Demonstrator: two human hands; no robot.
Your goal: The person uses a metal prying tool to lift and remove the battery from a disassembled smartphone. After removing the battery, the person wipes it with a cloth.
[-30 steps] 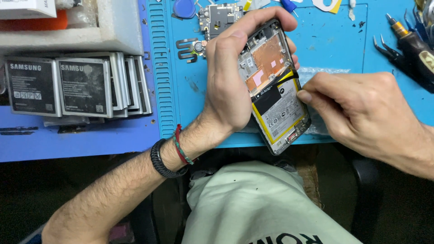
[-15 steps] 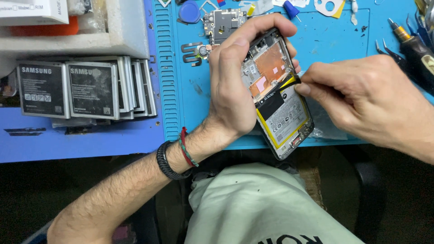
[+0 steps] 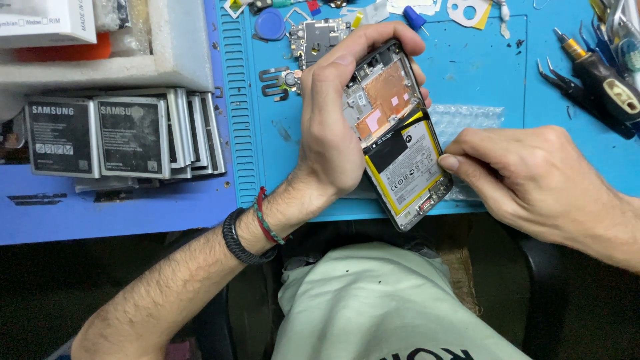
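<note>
Two hands meet over my blue mat (image 3: pixel 493 60); my left hand (image 3: pixel 333 133) is clamped around the opened phone (image 3: pixel 397 130); my right hand (image 3: pixel 527 177) presses fingertips (image 3: pixel 450 162) beside its yellow-edged battery (image 3: pixel 408 167); spare batteries (image 3: pixel 120 137) lie well left.

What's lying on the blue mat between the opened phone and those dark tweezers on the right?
In the head view, a clear bubble-wrap piece lies on the blue mat beside the opened phone; from there to the tweezers the mat is bare.

Bright even overhead light, soft shadows, sharp centre, dim lap area, perhaps slight edge distortion
</note>
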